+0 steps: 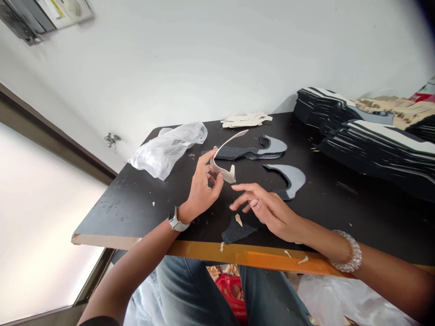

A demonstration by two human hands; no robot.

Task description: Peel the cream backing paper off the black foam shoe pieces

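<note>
In my left hand (205, 185) I pinch a thin, curved cream-white strip (226, 175), its long end rising to the right above the table. My right hand (268, 208) is just to the right of the strip, fingers spread, holding nothing. Under my right hand lies a dark, flat curved piece with a grey end (296, 179). A scrap of cream material (239, 220) rests on its dark lower part (236, 232) near the table edge. Beyond the strip is a small stack of similar dark pieces with a grey top (275, 145).
The black table (115, 213) has orange tape (272, 262) along its front edge. A crumpled clear plastic bag (166, 149) lies at the left. White strips (246, 119) are piled at the back. Tall stacks of black pieces (370, 158) fill the right. A red container (233, 294) stands below.
</note>
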